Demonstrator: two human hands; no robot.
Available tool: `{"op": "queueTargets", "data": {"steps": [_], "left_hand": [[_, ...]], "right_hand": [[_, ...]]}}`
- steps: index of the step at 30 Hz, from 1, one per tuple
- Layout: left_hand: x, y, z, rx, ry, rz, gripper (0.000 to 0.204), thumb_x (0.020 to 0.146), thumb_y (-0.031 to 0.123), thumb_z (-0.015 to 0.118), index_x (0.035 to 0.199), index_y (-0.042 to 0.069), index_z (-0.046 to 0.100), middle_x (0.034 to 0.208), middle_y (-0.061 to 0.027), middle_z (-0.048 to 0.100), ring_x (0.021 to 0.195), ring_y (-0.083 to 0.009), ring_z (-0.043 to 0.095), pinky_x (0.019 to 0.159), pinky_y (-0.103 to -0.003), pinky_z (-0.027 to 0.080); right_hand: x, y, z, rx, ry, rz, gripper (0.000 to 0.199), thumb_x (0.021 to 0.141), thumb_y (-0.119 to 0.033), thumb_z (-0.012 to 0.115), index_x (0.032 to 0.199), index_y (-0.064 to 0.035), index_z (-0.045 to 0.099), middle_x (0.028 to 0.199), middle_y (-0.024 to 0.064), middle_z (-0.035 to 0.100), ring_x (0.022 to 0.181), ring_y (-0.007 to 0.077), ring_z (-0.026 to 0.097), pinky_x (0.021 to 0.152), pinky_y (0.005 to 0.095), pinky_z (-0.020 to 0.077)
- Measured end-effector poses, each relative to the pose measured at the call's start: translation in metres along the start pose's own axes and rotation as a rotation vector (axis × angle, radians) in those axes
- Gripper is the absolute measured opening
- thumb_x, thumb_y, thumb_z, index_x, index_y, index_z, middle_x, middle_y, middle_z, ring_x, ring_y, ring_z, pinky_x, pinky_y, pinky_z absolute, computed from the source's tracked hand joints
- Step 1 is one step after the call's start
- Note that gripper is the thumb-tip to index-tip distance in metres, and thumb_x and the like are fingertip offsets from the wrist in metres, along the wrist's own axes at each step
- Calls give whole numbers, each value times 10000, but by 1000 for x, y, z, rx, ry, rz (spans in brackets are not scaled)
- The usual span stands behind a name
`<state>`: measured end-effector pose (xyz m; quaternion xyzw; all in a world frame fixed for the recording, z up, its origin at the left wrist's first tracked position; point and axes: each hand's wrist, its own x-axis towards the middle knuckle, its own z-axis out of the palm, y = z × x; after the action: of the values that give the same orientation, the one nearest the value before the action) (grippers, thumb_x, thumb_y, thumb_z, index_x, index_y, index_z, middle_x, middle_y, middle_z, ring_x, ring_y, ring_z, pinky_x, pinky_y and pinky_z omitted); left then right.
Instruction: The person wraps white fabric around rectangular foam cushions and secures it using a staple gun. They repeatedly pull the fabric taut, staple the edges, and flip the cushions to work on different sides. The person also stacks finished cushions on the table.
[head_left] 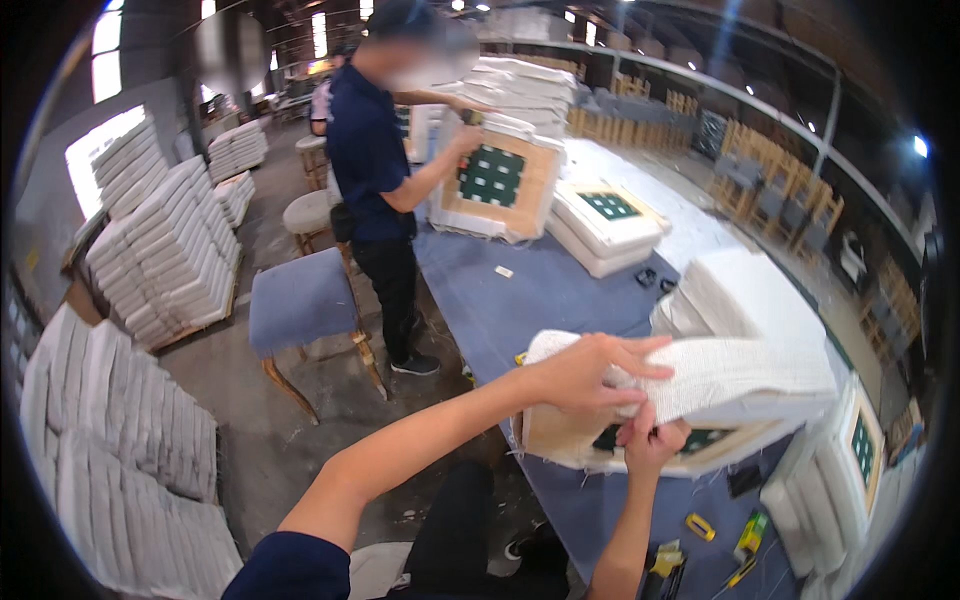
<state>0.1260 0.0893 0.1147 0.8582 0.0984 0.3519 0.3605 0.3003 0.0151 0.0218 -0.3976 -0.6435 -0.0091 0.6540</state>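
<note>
Work at a blue-topped table (590, 305), seen from above. We find the white cloth (750, 375) on top of an upset padded seat (560, 438), whose wooden frame and green webbing (705, 440) face the near side. The cloth's long axis runs left to right, and its greater length lies to the right of the fingers. We note that the left hand (586, 375) is the nearer of the 2: it rests on the cloth, its fingers spread and pointing right, roughly along that axis. It appears to press on the cloth rather than close round it. The right hand (652, 445) stands just below, at the cloth's lower edge, its forearm rising across the axis. Its fingers are curled in and the fingertips of the 2 hands are close together; we cannot tell whether the curled fingers pinch the cloth, since the contact is hidden.

To the right of the seat we see a leaning stack of padded seats (805, 510). Nearer us on the table lies a small yellow tool (700, 526). Beyond, 1 co-worker (370, 150) in a dark shirt attends to another padded seat (537, 190), stood on edge; a blue stool (300, 297) stands on the floor.
</note>
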Motion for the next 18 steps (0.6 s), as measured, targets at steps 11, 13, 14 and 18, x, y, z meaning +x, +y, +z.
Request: {"op": "queueTargets", "data": {"steps": [11, 13, 14, 18], "left_hand": [[0, -25, -1, -115, -38, -46, 472, 831, 21, 739, 1296, 92, 694, 1535, -234, 449, 1424, -282, 446, 1132, -369, 371], [2, -28, -1, -130, -48, -32, 467, 834, 17, 737, 1294, 90, 695, 1540, -225, 447, 1424, -279, 447, 1137, -368, 364], [3, -28, 0, -134, -51, -39, 467, 836, 17, 736, 1295, 89, 695, 1543, -221, 445, 1424, -279, 446, 1138, -367, 362], [6, -29, 0, -130, -55, -73, 470, 838, 19, 737, 1301, 87, 690, 1553, -206, 438, 1426, -278, 443, 1141, -366, 359]], "right_hand": [[-5, 0, 16, 87, 41, 153, 379, 958, -80, 625, 583, -23, 612, 473, 28, 580, 404, 143, 568, 440, 285, 429], [-2, -1, 14, 121, 33, 132, 430, 994, -101, 594, 571, -25, 600, 465, 22, 571, 389, 115, 552, 426, 267, 423], [0, -1, 12, 116, 38, 117, 432, 996, -102, 592, 571, -26, 599, 464, 21, 569, 387, 114, 550, 424, 267, 422], [0, 3, 13, 167, 49, 148, 439, 989, -97, 595, 555, -29, 588, 457, 9, 561, 383, 116, 547, 430, 261, 422]]}}
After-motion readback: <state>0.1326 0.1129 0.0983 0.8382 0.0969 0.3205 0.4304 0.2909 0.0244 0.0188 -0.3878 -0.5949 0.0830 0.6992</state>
